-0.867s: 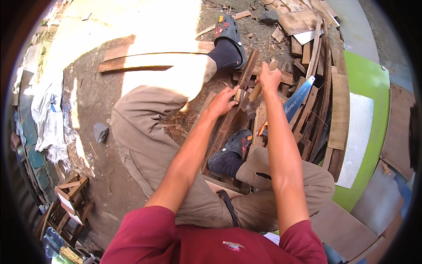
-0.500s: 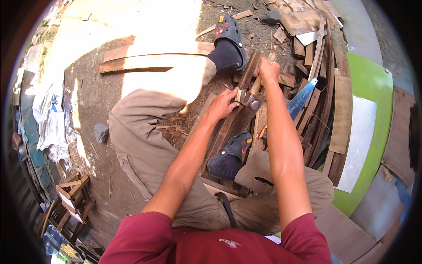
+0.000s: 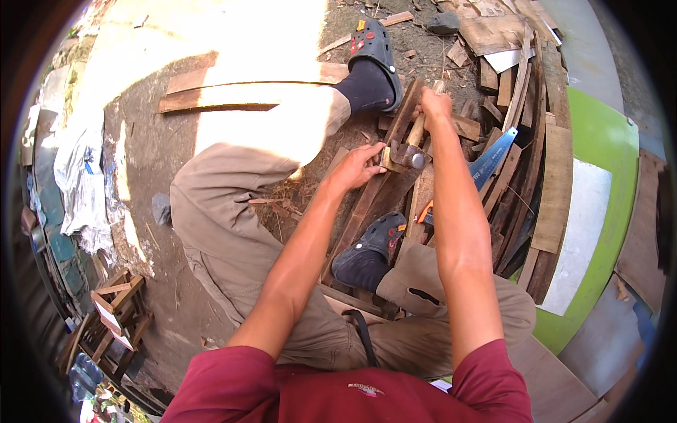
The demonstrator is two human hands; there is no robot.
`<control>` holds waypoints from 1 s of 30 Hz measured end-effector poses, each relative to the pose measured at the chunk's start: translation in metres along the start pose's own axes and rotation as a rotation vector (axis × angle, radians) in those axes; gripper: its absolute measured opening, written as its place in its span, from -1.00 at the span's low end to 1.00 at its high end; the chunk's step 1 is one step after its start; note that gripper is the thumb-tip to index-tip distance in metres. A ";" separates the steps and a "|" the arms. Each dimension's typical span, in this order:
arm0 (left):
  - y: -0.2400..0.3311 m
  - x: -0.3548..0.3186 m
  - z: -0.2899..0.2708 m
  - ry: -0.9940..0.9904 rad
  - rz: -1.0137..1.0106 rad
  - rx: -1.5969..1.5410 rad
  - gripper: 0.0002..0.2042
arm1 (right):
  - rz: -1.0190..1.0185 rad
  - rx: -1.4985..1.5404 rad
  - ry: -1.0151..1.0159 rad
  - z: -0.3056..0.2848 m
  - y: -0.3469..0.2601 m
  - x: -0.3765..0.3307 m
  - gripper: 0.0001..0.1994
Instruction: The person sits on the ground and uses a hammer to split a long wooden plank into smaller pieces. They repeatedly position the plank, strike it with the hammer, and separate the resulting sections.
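Observation:
A hammer (image 3: pixel 411 156) with a wooden handle and a dark metal head is in my right hand (image 3: pixel 435 106), whose fingers are wrapped round the handle. Its head lies over a long brown wooden plank (image 3: pixel 365 204) between my feet. My left hand (image 3: pixel 352 169) pinches a small light-coloured wood piece (image 3: pixel 385 156) at the plank's left side, right beside the hammer head. Whether the head touches that piece I cannot tell. My fingers hide part of the wood piece.
A handsaw (image 3: pixel 493 158) with a blue blade leans on scrap wood to the right. Several boards (image 3: pixel 553 190) and a green panel (image 3: pixel 624 155) lie beyond it. My clogs (image 3: pixel 374 46) flank the plank. A grey stone (image 3: pixel 161 209) and a small wooden frame (image 3: pixel 120 317) are at the left.
The hammer head has shifted slightly up and to the right, with its face turned a little. My right hand has moved slightly right. My left hand stays nearly in place.

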State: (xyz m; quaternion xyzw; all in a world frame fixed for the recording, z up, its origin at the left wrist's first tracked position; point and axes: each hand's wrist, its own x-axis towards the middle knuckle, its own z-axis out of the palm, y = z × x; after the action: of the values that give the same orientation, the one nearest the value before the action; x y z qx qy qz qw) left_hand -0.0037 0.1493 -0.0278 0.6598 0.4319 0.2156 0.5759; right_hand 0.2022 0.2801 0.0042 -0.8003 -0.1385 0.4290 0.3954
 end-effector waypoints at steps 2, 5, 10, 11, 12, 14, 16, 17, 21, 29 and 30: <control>0.000 -0.003 0.005 0.055 0.026 -0.023 -0.41 | -0.031 -0.032 0.067 0.002 -0.002 -0.004 -0.78; 0.003 -0.006 0.006 0.049 -0.032 -0.024 -0.40 | -0.123 -0.060 0.096 0.003 -0.002 -0.017 -0.73; 0.003 -0.009 0.005 0.050 -0.064 -0.003 -0.39 | -0.516 -0.138 0.312 -0.006 0.014 -0.035 -0.64; 0.002 -0.013 0.004 0.061 -0.064 0.011 -0.39 | -0.540 -0.097 0.311 -0.006 0.014 -0.051 -0.64; 0.001 -0.014 0.004 0.069 -0.055 0.029 -0.39 | -0.570 -0.050 0.318 -0.007 0.012 -0.062 -0.63; 0.002 -0.016 0.010 0.091 -0.084 0.015 -0.38 | -0.592 -0.073 0.366 -0.008 0.008 -0.068 -0.66; 0.004 -0.022 0.016 0.104 -0.144 0.029 -0.35 | -0.547 -0.001 0.327 -0.011 0.009 -0.074 -0.69; 0.006 -0.025 0.021 0.110 -0.185 0.049 -0.33 | -0.497 0.082 0.264 -0.016 0.008 -0.076 -0.70; 0.001 -0.045 0.055 0.178 -0.187 0.346 -0.22 | -0.373 0.336 -0.052 -0.035 0.003 -0.083 -0.75; -0.017 -0.057 0.091 0.378 -0.285 0.415 -0.29 | 0.017 0.271 -0.201 -0.028 -0.044 -0.092 -0.22; -0.013 -0.056 0.090 0.343 -0.340 0.367 -0.29 | -0.006 0.247 -0.200 -0.029 -0.040 -0.085 -0.27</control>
State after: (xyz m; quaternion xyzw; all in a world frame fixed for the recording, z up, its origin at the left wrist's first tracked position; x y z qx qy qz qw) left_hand 0.0326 0.0520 -0.0496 0.6250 0.6589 0.1426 0.3936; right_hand 0.1793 0.2431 0.0925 -0.6984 -0.1258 0.5191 0.4764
